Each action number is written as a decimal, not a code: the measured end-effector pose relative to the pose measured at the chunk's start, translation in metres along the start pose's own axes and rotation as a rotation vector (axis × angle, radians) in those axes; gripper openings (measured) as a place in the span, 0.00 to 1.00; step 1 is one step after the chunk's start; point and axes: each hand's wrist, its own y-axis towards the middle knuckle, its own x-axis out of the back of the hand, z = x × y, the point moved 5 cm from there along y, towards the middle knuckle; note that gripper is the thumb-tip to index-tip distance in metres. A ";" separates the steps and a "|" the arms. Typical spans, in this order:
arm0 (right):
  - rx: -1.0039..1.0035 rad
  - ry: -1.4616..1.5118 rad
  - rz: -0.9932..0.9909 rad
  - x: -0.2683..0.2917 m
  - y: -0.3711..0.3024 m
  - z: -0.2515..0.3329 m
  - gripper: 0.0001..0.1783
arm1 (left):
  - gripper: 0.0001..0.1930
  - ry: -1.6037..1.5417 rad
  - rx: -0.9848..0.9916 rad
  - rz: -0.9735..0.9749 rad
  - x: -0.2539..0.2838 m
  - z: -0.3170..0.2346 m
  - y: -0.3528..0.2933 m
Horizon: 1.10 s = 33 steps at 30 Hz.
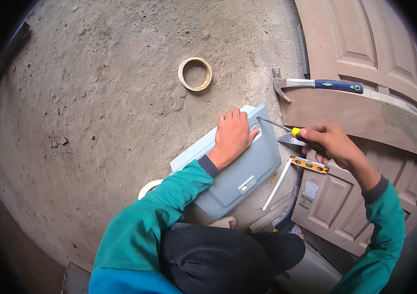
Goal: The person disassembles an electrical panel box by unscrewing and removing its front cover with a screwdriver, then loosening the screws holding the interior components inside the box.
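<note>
A grey plastic box [228,169] with a flat lid and small latches is tilted in front of my knees. My left hand [233,137] is closed over its upper edge, thumb on the lid and fingertips over the far side. My right hand [330,142] grips a screwdriver [297,133] with a black and yellow handle. The screwdriver's shaft points left, and its tip meets the lid near the top corner. Just below the shaft, a triangular metal blade [290,139] shows, its other end hidden behind my right hand.
Wooden panelled doors [338,196] lie to the right. A claw hammer [316,85] rests on one, and an orange spirit level [310,165] is lower down. A white stick [277,184] lies beside the level. A tape roll [184,66] sits on the rough concrete floor [96,98]. Another pale roll [149,188] is partly hidden by my left sleeve.
</note>
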 end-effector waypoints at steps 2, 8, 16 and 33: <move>-0.391 0.150 0.422 -0.011 -0.003 -0.004 0.19 | 0.25 0.005 0.002 0.008 0.001 0.001 0.000; 0.554 -1.114 -0.194 -0.018 -0.019 0.018 0.05 | 0.25 0.017 -0.005 -0.017 0.002 -0.001 0.002; 0.026 0.257 -0.125 0.010 0.000 -0.005 0.10 | 0.30 -0.071 -0.161 -0.147 0.010 -0.013 0.006; 0.176 1.520 -1.584 -0.079 -0.010 -0.014 0.18 | 0.23 -0.370 -0.407 0.082 -0.037 -0.011 0.031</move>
